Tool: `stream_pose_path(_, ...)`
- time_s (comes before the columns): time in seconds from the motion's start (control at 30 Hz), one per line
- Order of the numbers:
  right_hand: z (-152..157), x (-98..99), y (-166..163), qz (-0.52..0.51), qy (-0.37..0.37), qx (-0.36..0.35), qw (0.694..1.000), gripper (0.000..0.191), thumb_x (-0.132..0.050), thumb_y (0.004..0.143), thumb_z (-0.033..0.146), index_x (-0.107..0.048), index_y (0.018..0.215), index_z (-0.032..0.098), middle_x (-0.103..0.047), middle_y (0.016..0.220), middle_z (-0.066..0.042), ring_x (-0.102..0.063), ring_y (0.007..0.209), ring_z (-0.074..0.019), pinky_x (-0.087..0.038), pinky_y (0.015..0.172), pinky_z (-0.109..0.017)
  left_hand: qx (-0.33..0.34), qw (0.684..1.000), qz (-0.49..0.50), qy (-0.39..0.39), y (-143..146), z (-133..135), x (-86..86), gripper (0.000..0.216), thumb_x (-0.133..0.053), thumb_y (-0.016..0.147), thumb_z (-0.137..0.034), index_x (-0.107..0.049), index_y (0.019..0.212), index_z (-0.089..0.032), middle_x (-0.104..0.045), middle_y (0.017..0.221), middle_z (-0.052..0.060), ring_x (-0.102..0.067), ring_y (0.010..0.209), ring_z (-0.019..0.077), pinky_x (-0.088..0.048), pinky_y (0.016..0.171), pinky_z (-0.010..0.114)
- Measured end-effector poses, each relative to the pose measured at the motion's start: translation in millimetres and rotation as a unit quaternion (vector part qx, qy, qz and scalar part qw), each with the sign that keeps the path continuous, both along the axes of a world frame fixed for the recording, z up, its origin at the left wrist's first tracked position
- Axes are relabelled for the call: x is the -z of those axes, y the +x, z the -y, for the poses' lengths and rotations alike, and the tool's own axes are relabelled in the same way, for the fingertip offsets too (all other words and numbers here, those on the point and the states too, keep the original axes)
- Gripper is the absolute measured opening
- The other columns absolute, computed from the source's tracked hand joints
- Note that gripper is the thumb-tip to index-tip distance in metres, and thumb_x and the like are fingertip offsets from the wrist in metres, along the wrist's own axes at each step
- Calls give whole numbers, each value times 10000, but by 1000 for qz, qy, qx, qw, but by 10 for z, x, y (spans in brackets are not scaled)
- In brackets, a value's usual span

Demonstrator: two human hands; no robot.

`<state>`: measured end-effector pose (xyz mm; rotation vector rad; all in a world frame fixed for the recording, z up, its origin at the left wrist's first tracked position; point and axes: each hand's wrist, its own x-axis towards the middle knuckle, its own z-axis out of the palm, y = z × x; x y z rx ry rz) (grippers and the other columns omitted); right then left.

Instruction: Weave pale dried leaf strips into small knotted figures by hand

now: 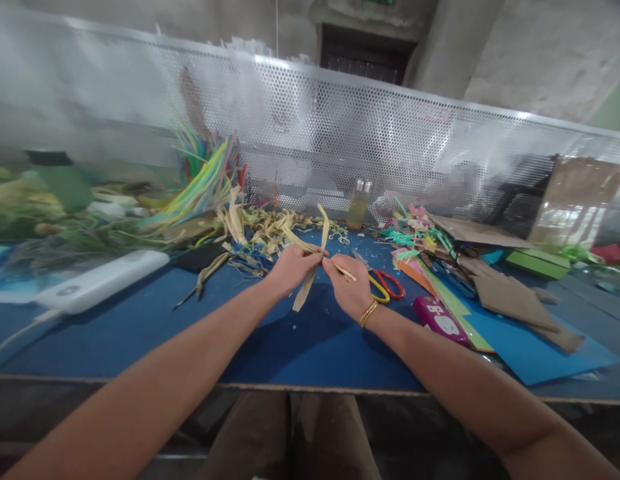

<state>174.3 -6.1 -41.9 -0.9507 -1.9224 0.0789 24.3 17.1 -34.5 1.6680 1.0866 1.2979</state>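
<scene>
My left hand [294, 268] and my right hand [349, 283] meet above the middle of the blue table, both closed in a pinch. Between them are pale yellow strips [325, 227] that look like dried husk or raffia. One strip end stands up from the fingertips, and another hangs down toward the tabletop. A thin straw-coloured piece sticks out along my right hand's knuckles. Just beyond my right hand lie scissors [379, 293] with red and yellow handles, partly hidden by that hand. A heap of similar pale strips [260, 223] sits behind my left hand.
On the left lie a white power strip [103, 281] and a bundle of coloured stems [205, 180]. At right are a purple box [440, 320], blue paper [530, 347] and brown cardboard [515, 300]. A glass bottle [359, 205] stands before the perforated metal panel [390, 140].
</scene>
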Motion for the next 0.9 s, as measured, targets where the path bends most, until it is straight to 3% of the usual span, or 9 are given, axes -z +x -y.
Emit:
stream_pose_path(0.13,35,-34,0,15,31,11,999,416,-393,935,343,-422,550,188,-429,564,16,-398,570,-113,-317,599,-251,16,1000,18,1,3,31,-29,241,-596,721,-290,-727,868,-151,-679,790,36,-582,721,157,-436,642,252)
stream_pose_path(0.3,85,-148,35,-65,39,-22,997,343,-421,924,327,-527,630,186,-524,623,-2,-481,617,-122,-383,635,-256,140,976,149,-74,7,106,-106,283,-620,717,-256,-708,959,-139,-707,871,75,-625,812,185,-468,739,291)
stream_pose_path(0.43,-27,-126,102,-154,7,-40,987,160,-478,874,281,-596,817,190,-620,764,-24,-553,678,-137,-439,641,-268,209,946,210,-133,4,115,-117,328,-628,691,-173,-679,1013,-133,-711,949,103,-648,851,193,-480,758,296)
stream_pose_path(0.6,-218,3,147,-174,-29,22,984,142,-524,813,246,-583,925,179,-628,790,-43,-561,663,-154,-461,632,-290,164,954,215,-132,27,125,-112,350,-689,708,-188,-631,1053,-164,-712,947,83,-654,767,153,-497,731,282)
stream_pose_path(0.73,-238,57,126,-91,-25,26,995,311,-541,800,209,-579,1109,189,-627,1075,-99,-585,879,-200,-468,801,-359,113,969,179,-128,50,138,-110,350,-733,679,-287,-646,995,-164,-706,796,61,-633,637,146,-454,547,236)
stream_pose_path(0.83,-215,72,107,-25,-10,8,1000,255,-534,825,210,-634,1060,212,-636,1104,-88,-545,1041,-230,-399,951,-404,96,977,154,-114,62,135,-96,314,-736,665,-331,-676,918,-156,-673,688,29,-566,538,111,-403,493,221)
stream_pose_path(0.9,-206,79,101,1,-18,-12,1000,194,-519,850,231,-665,978,221,-662,1046,-68,-554,1022,-225,-401,944,-388,85,982,141,-88,65,131,-88,269,-741,654,-319,-693,858,-150,-638,632,7,-515,513,89,-377,489,214)
